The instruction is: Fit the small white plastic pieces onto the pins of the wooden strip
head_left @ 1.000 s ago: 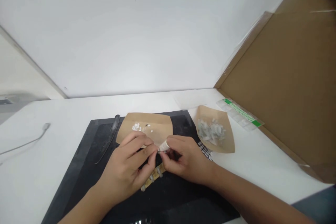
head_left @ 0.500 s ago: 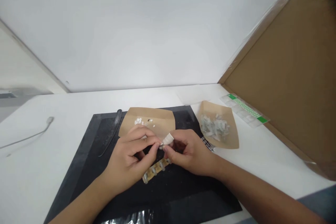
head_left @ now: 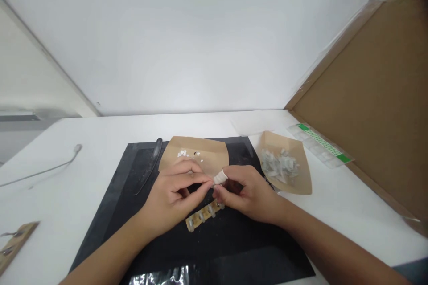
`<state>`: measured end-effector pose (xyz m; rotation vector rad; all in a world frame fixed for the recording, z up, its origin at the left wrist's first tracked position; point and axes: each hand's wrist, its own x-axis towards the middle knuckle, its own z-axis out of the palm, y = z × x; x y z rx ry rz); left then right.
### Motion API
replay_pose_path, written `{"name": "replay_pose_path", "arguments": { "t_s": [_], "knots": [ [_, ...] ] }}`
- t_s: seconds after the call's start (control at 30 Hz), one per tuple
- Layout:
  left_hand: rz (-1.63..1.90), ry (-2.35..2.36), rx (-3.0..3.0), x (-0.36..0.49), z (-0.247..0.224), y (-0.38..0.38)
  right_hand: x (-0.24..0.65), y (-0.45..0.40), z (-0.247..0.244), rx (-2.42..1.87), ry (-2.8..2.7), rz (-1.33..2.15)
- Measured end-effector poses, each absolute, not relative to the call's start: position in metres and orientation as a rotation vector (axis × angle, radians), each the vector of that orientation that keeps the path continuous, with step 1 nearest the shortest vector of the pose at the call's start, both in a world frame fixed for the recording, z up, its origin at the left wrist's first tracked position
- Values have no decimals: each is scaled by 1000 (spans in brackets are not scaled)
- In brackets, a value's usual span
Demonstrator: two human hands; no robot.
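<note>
Above the black mat, my left hand [head_left: 174, 193] and my right hand [head_left: 249, 191] meet at the fingertips. Thumb and index finger of each are pinched together around a tiny, pale piece [head_left: 214, 184], mostly hidden and too small to name. A white wrap [head_left: 220, 177] covers the tip of my right index finger. Just below the hands lies a yellowish strip [head_left: 204, 217] bearing several small, clear, rounded pieces. Behind my left hand, a brown paper tray [head_left: 214, 149] holds small white bits.
A second paper tray [head_left: 306, 178] with translucent scraps stands at right, near a green-labelled plastic case [head_left: 323, 144]. A thin dark-handled tool [head_left: 152, 164] rests on the black mat [head_left: 110, 213]. A cable [head_left: 50, 170] and a wooden piece with metal parts [head_left: 20, 242] lie at left.
The view has shifted slightly, bringing the wooden piece at left into sight. Both hands keep their pinch, and the fingertips have drawn closer around the tiny piece.
</note>
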<state>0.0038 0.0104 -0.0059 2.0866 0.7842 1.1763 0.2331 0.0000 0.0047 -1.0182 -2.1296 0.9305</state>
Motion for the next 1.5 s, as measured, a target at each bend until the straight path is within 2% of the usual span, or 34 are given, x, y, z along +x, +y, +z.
{"name": "replay_pose_path", "arguments": {
  "t_s": [0.33,0.53,0.8,1.5],
  "knots": [
    [1260,687,2269,1,-5,19,232,0,0,-1006,-2190,592],
    [1384,695,2313,4,-5,16,227,-7,-5,-1061,-2112,647],
    [1434,709,2363,6,-3,15,226,-8,-14,-1033,-2191,290],
    [1448,772,2344,9,-8,10,224,-7,-10,-1110,-2192,465]
  ]
}}
